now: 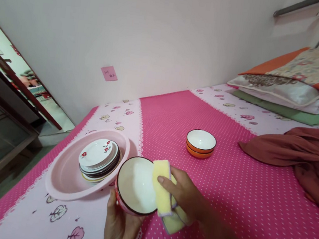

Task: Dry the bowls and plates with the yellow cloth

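A white bowl (pixel 138 186) with a dark rim and a reddish outside is tilted toward me, held from below and the left by my left hand (pixel 121 227). My right hand (pixel 184 190) grips a folded yellow cloth (pixel 162 182), which lies over the bowl's right rim; a loose part of it hangs down below. To the left, a pink basin (pixel 58 173) holds a stack of plates (pixel 95 154), the top one white with red flowers. Beyond my right hand, small orange bowls (pixel 201 142) with white insides are stacked upright on the bedspread.
The pink dotted bedspread (pixel 166 112) covers the bed up to the wall. At the right lie a reddish-brown cloth (pixel 312 157) and a pile of pillows (pixel 294 89). A pink note (pixel 109 73) is on the wall. The bed's edge drops off at the left.
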`<state>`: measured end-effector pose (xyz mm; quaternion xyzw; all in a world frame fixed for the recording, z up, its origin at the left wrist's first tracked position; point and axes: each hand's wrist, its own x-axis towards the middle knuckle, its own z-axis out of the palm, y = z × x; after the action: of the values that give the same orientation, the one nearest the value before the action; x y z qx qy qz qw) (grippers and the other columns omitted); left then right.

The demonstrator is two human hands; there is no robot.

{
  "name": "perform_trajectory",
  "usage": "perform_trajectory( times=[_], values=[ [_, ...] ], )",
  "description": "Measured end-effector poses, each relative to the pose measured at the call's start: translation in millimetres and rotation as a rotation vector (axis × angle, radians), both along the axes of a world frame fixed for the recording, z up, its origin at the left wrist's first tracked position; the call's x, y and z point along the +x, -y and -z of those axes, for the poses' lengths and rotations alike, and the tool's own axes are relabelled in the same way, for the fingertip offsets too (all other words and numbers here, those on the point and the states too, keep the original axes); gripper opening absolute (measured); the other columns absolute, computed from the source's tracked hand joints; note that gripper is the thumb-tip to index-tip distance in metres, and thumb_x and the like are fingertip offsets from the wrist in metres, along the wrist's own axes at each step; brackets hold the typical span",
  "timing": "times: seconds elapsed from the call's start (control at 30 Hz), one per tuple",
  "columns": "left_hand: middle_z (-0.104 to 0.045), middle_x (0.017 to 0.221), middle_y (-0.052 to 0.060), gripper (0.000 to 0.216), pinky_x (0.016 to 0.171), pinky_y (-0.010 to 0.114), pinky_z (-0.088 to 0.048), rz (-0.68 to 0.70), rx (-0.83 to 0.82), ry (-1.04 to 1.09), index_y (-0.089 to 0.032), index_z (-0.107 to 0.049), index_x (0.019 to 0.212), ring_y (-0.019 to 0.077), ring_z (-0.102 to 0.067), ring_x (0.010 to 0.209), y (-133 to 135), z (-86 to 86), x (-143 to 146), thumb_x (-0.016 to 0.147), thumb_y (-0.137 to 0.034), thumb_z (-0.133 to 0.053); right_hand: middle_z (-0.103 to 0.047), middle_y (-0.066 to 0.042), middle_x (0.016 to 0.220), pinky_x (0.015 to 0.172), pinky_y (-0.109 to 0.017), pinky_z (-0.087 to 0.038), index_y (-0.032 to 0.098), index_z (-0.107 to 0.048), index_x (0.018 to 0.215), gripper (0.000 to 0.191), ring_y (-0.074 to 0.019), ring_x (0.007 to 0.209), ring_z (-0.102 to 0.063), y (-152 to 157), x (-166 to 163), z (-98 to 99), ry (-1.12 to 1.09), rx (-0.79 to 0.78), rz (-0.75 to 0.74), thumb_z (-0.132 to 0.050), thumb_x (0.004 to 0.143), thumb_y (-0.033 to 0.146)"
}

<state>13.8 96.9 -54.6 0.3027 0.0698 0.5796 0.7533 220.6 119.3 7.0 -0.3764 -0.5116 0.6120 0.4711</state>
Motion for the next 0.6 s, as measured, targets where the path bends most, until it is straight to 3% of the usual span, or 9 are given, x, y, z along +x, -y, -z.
perform_trajectory(
  times=[0.1, 0.2, 0.3, 0.4, 0.5, 0.6],
  values=[
    [-0.053, 0.163, 0.003, 0.070, 0.129, 0.056, -0.015, 0.043, -0.053, -0.017, -0.045, -0.051, 0.154, 0.0313, -0.034, 0.158, -1.6, 0.0, -8.5, 0.099, -0.078, -0.027, -0.071, -0.003, 0.082, 0.059, -0.025, -0.048, 0.015, -0.071, 0.101, 0.041, -0.0168, 0.069, -0.063, -0.1, 22.9, -7.0, 0.048, -0.029, -0.095, -0.076, 0.087, 0.053],
    [-0.058, 0.159, 0.003, 0.065, 0.124, 0.063, -0.027, -0.033, -0.069, -0.020, -0.049, -0.053, 0.152, 0.0366, -0.042, 0.153, 1.8, 8.0, -15.7, 0.095, -0.078, -0.040, -0.073, -0.004, 0.084, 0.059, -0.025, -0.049, 0.016, -0.071, 0.101, 0.044, -0.0174, 0.068, -0.065, 0.9, 45.2, -14.2, -0.038, -0.071, -0.184, -0.079, 0.084, 0.055],
    [-0.052, 0.164, 0.004, 0.069, 0.124, 0.064, -0.027, -0.114, -0.097, -0.060, -0.047, -0.045, 0.158, 0.0372, -0.038, 0.155, 7.0, 24.5, -20.7, 0.094, -0.073, -0.050, -0.070, -0.003, 0.081, 0.058, -0.024, -0.048, 0.017, -0.071, 0.097, 0.040, -0.0160, 0.067, -0.063, 0.0, 55.4, -17.7, -0.080, -0.020, -0.015, -0.078, 0.086, 0.055],
    [-0.050, 0.165, 0.004, 0.073, 0.126, 0.061, -0.025, -0.077, -0.114, -0.058, -0.045, -0.041, 0.161, 0.0353, -0.033, 0.158, 10.4, 36.1, -22.6, 0.094, -0.073, -0.049, -0.068, -0.002, 0.080, 0.058, -0.024, -0.048, 0.017, -0.069, 0.095, 0.038, -0.0158, 0.068, -0.062, -2.4, 53.9, -19.6, -0.097, 0.028, 0.153, -0.077, 0.087, 0.054],
    [-0.058, 0.159, 0.007, 0.069, 0.121, 0.057, -0.037, -0.017, -0.075, 0.055, -0.041, -0.043, 0.160, 0.0342, -0.047, 0.150, 9.3, 32.2, -18.6, 0.098, -0.071, -0.044, -0.067, -0.001, 0.080, 0.058, -0.025, -0.049, 0.017, -0.068, 0.099, 0.040, -0.0165, 0.069, -0.063, -4.2, 45.2, -19.4, -0.104, 0.052, 0.243, -0.078, 0.086, 0.054],
    [-0.062, 0.155, 0.010, 0.064, 0.109, 0.054, -0.051, 0.087, -0.010, 0.186, -0.039, -0.044, 0.161, 0.0367, -0.054, 0.144, 4.7, 15.8, -10.4, 0.102, -0.064, -0.040, -0.067, -0.001, 0.077, 0.056, -0.026, -0.049, 0.017, -0.067, 0.102, 0.040, -0.0182, 0.066, -0.065, -6.7, 31.0, -9.6, -0.054, 0.033, 0.270, -0.075, 0.087, 0.054]
  ],
)
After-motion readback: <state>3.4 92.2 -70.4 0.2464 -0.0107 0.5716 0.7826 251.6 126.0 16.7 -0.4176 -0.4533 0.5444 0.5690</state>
